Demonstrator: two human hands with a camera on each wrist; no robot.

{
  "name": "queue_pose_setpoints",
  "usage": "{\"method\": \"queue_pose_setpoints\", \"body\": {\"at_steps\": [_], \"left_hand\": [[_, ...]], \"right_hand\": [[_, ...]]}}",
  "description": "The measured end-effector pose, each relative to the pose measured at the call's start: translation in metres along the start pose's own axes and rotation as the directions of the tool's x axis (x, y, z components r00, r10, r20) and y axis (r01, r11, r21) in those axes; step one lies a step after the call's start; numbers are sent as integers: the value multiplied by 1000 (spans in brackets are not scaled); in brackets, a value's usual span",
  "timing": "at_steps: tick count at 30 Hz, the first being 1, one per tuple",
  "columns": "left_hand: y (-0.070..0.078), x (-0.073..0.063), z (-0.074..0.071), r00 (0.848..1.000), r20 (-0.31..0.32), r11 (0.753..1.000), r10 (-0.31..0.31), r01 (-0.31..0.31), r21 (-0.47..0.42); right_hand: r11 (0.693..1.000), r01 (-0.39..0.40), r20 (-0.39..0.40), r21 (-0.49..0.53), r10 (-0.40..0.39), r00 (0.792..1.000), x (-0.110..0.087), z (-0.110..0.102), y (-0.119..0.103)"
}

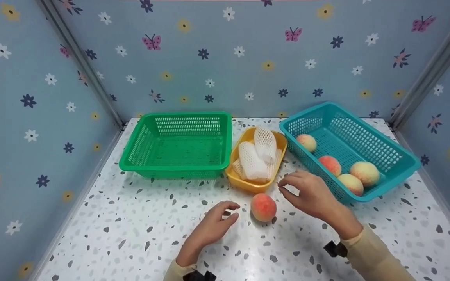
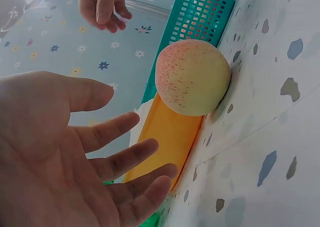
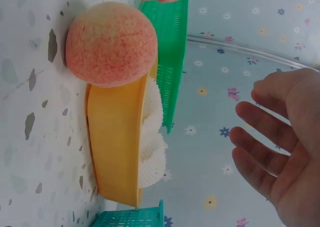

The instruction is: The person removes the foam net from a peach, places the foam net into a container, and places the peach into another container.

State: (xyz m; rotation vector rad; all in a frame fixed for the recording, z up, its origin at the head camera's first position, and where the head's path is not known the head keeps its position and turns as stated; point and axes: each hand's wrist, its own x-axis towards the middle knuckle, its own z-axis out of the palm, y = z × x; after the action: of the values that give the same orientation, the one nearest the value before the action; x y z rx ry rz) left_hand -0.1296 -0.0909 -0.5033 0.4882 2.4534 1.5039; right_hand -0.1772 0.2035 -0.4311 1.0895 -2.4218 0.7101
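A red-and-yellow peach (image 1: 263, 207) sits on the speckled table between both hands, just in front of the yellow tray (image 1: 248, 186). To its left is my left hand (image 1: 214, 225), fingers loosely bent and apart from the fruit; the left wrist view shows its palm with nothing in it. My right hand (image 1: 307, 193) hovers to the right of the peach, near the wall of the blue basket, its fingers relaxed and holding nothing. White foam net sleeves (image 1: 253, 160) lie piled in the yellow tray. In the right wrist view the peach (image 3: 112, 44) stands well away from the fingers.
A green basket (image 1: 174, 168) with no fruit in it stands at the left. At the right, a blue basket (image 1: 389, 171) set at an angle holds several peaches (image 1: 364, 173). Flower-patterned walls (image 1: 225, 58) enclose the table (image 1: 131, 234) at the back and both sides.
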Motion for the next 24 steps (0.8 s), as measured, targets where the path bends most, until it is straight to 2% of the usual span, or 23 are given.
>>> {"method": "queue_pose_setpoints", "body": {"at_steps": [6,12,18,24], "left_hand": [[1,-2,0,1000,4,1000,-16,16,-7],[1,-2,1,1000,11,1000,-14,15,-20],[2,-4,1,1000,2,1000,-13,13,-11],[2,-4,3,1000,-1,1000,-9,9,-4]], "right_hand": [[1000,21,-4,15,-21,1000,-11,4,-6],[1000,-1,97,21,-1,995,-19,23,-9],[999,-44,213,3,43,976,-20,44,-14],[999,-42,272,0,41,961,-20,61,-15]]}}
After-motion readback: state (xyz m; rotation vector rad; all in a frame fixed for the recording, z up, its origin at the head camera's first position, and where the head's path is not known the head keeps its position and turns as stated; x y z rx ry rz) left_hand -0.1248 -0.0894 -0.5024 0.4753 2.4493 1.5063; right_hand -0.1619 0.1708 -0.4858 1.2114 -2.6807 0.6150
